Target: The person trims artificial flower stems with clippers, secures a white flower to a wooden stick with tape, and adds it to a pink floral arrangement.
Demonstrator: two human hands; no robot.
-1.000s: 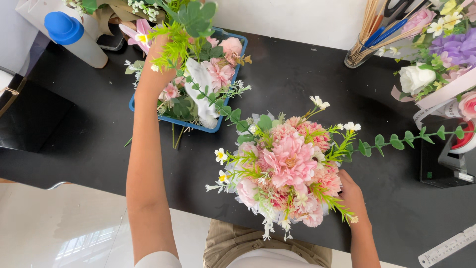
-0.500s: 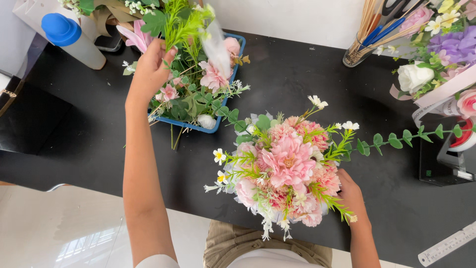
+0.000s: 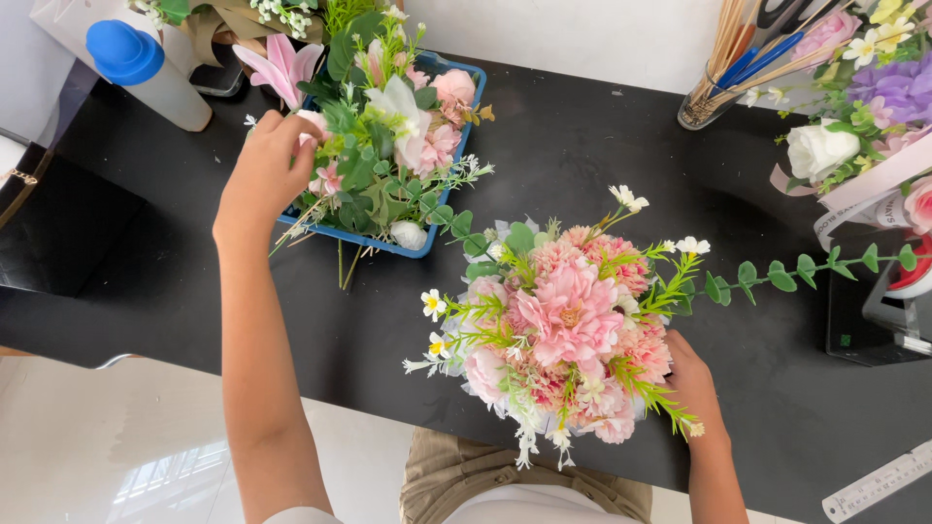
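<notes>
Black bench (image 3: 582, 175), seen from above, with artificial flowers spread across it. Near the middle, a round bouquet (image 3: 568, 335) of pink blooms, small white daisies and green sprigs is held upright by the right hand (image 3: 694, 383), which is wrapped around it from the right and below; the fingers are closed out of sight under the blooms, presumably on the gathered stems. To the far left, a blue tray (image 3: 442, 209) is filled with loose stems: pink and white flowers and much greenery. The left hand (image 3: 262, 180) is stretched out to the tray's left edge, its fingers curled among the stems by a small pink flower (image 3: 325, 180); whether a stem is actually pinched cannot be told.

At the far left corner a white bottle (image 3: 160, 73) with a blue cap is seen. At the far right stand a jar (image 3: 709, 102) of sticks and tools and more flowers, among them a white rose (image 3: 820, 150).

The flowers are judged light, with soft petals that crush easily and springy, probably wired stems. Each would best be taken by the stem, low down, not by the head.
</notes>
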